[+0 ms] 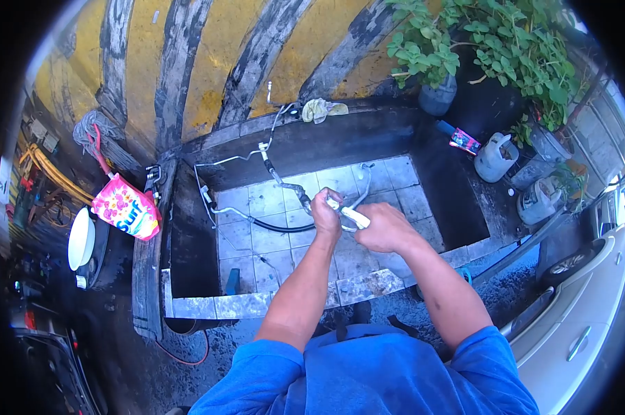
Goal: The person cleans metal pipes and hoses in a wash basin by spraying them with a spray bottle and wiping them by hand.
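Over a tiled basin (269,196), both of my hands are closed around a silvery-white metal piece (354,217); its exact kind is too small to make out. My left hand (325,213) grips its left end, with fingers wrapped round it. On the right end, my right hand (383,228) is closed, close beside the left. A black hose (281,227) with silver pipe ends curves toward my left hand from the left; whether it joins the held piece is hidden. Another metal pipe (279,181) runs down from the basin's back rim to near my left hand.
A pink Surf detergent pouch (126,207) and a mop (99,135) are at the left, near a white basin (82,238). A yellowish cloth (319,111) lies on the back ledge. Cut-open jugs (496,158) and potted plants stand right. A car (568,304) is parked close by.
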The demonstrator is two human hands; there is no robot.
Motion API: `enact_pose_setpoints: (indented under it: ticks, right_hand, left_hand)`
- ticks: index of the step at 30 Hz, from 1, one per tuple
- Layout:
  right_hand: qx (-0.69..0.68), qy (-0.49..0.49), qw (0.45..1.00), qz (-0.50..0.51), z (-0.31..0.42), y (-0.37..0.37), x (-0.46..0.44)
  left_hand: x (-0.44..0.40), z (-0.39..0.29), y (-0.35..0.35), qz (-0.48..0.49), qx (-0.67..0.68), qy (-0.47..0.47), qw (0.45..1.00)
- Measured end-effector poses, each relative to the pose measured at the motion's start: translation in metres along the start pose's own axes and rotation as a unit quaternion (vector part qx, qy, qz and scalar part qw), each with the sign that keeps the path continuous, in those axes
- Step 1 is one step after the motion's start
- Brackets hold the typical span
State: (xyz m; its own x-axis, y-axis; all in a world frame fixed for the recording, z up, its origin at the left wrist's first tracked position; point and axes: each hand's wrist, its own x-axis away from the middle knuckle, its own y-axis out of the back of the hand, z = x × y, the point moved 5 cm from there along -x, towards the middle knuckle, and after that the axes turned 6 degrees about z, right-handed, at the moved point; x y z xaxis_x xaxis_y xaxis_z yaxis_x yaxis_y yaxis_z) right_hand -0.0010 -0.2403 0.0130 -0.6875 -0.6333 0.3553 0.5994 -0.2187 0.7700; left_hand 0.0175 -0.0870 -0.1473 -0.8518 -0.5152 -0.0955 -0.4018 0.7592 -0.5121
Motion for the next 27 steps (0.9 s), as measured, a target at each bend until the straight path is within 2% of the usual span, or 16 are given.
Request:
enact_pose_setpoints:
  ticks: [6, 9, 15, 18, 21, 24, 25, 27]
  right_hand:
    - [0.004, 0.001, 1.0, -0.001, 0.0, 0.002, -0.006]
    - [0.004, 0.011, 1.0, -0.002, -0.007, -0.002, -0.011]
    - [0.011, 0.007, 1.0, 0.009, -0.009, 0.0, -0.012]
    - [0.0, 0.026, 1.0, 0.004, -0.018, -0.007, -0.019]
    - [-0.046, 0.068, 0.996, -0.035, -0.027, -0.011, -0.019]
    - [-0.208, 0.086, 0.97, -0.089, -0.064, -0.041, -0.03]
    - [-0.34, 0.091, 0.935, -0.048, -0.081, -0.062, -0.04]
    - [-0.447, 0.109, 0.886, -0.057, -0.086, -0.079, -0.041]
  left_hand:
    - [0.003, -0.004, -0.002, -0.001, -0.015, 0.021, 1.0]
    - [-0.001, 0.001, -0.001, 0.002, -0.033, -0.019, 0.999]
    - [0.003, -0.003, -0.003, -0.009, -0.054, 0.004, 0.999]
    - [0.001, -0.001, 0.0, 0.003, -0.082, -0.041, 0.996]
    - [0.007, -0.026, -0.013, -0.025, -0.151, -0.038, 0.987]
    - [0.002, -0.041, -0.024, 0.016, -0.275, -0.111, 0.955]
    - [0.002, -0.043, -0.027, 0.033, -0.321, -0.117, 0.939]
    - [0.005, -0.058, -0.039, 0.072, -0.405, -0.179, 0.894]
